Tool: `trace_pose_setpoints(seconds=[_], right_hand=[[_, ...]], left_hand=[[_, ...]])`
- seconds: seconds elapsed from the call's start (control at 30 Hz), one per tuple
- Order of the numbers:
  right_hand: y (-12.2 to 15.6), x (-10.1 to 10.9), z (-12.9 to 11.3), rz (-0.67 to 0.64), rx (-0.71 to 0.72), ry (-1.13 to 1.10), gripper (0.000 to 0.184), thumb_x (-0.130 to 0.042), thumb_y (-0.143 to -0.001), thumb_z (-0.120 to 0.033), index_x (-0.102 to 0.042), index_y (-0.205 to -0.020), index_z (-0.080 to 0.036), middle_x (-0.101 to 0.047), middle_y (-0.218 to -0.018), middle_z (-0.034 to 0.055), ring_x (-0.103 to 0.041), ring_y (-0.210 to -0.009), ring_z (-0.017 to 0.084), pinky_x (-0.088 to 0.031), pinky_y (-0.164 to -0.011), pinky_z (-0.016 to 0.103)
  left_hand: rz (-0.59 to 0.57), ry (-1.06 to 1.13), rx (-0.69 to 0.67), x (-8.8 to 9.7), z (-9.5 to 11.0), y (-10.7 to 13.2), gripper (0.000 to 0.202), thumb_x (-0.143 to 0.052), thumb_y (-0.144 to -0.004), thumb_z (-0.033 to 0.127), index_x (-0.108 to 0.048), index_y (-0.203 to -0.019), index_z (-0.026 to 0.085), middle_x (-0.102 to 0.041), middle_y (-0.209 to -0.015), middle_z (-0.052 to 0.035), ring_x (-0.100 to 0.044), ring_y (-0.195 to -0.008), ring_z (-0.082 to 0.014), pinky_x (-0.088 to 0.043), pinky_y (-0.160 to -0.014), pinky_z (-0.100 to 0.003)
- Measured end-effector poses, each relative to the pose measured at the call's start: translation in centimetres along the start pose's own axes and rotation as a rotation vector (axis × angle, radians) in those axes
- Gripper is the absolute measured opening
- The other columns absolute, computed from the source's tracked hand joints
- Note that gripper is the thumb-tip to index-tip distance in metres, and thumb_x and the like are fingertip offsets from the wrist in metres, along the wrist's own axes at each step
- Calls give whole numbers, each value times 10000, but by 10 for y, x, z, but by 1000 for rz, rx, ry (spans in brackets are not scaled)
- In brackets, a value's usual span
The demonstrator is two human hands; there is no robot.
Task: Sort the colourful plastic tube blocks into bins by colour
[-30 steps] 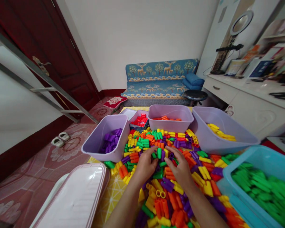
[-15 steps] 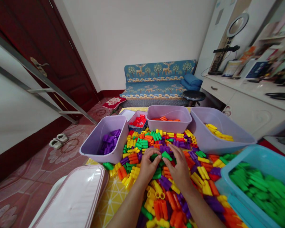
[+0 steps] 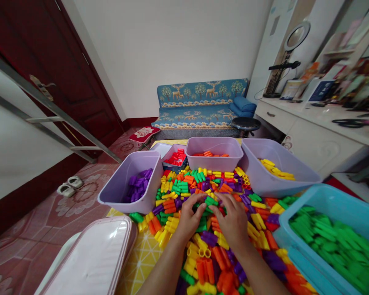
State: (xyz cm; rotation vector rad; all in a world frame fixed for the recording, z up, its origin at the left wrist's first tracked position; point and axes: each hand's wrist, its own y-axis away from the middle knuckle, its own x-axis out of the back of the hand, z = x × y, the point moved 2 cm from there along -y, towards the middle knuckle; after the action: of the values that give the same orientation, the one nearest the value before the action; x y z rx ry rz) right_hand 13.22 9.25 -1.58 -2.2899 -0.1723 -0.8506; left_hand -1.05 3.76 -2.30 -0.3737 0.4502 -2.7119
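Over a heap of coloured plastic toy building pieces point(image 3: 205, 268), my two hands come close together. A green toy building piece point(image 3: 211, 201) is between them at the fingertips. My left hand point(image 3: 190, 215) has its thumb and fingers curled in, with green pieces partly hidden under them. My right hand point(image 3: 232, 219) pinches at the right end of the green piece, its fingers bent round the far side. Around the hands lie paired-tube pieces in yellow, orange, purple, green and red.
Lilac bins hold purple pieces point(image 3: 138, 185), orange pieces point(image 3: 209, 154) and yellow pieces point(image 3: 276, 170). A small box point(image 3: 176, 166) holds red ones. The turquoise bin point(image 3: 295, 246) at right contains green pieces. A pale lid point(image 3: 89, 258) lies at left, on a yellow patterned tablecloth point(image 3: 143, 254).
The view has shifted slightly, so the bins sit further left. My hands stay close together, and the green piece between them has turned a little and shows more fully.
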Motion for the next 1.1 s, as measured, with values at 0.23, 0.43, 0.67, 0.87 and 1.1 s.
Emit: trace_pose_setpoints(seconds=[0.23,0.43,0.67,0.87,1.1], right_hand=[[-7,16,-7,-31,-196,-304,52,-586,-820,-275,-604,-815,-226,-632,-761,17,-594,-689,185,-473,-656,313],[-10,54,-3,469,-504,-763,381,-582,-839,-384,-529,-1178,-218,-631,-991,48,-618,-827,173,-503,-751,319],[-13,102,0,713,-438,-1002,321,-383,-926,-457,-590,-1069,-258,-553,-1285,100,-517,-1229,239,-398,-1034,502],[-14,92,2,514,-458,-957,499,-259,-924,-555,-531,-1200,-241,-569,-1301,132,-586,-1148,287,-468,-918,525],[-22,25,28,-115,-224,-81,294,-596,-790,-342,-648,-1055,-225,-674,-1067,91,-651,-909,257,-501,-807,414]], left_hand=[[64,87,17,1,-7,-1,245,-581,-868,306,-663,-1075,203,-671,-1040,-73,-619,-969,-208,-468,-876,-336],[49,-22,-8,0,-5,-2,181,-567,-869,280,-694,-965,193,-679,-982,-70,-607,-953,-208,-448,-883,-338],[50,-53,-4,-1,-2,-2,162,-566,-858,262,-699,-928,203,-680,-950,-71,-607,-941,-220,-456,-871,-355],[90,-76,-35,0,-2,-1,193,-568,-844,206,-685,-998,211,-647,-1025,-75,-587,-998,-219,-454,-895,-356],[211,-246,-13,3,-8,2,424,-549,-757,77,-620,-1147,225,-530,-1262,-93,-474,-1219,-261,-364,-1042,-440]])
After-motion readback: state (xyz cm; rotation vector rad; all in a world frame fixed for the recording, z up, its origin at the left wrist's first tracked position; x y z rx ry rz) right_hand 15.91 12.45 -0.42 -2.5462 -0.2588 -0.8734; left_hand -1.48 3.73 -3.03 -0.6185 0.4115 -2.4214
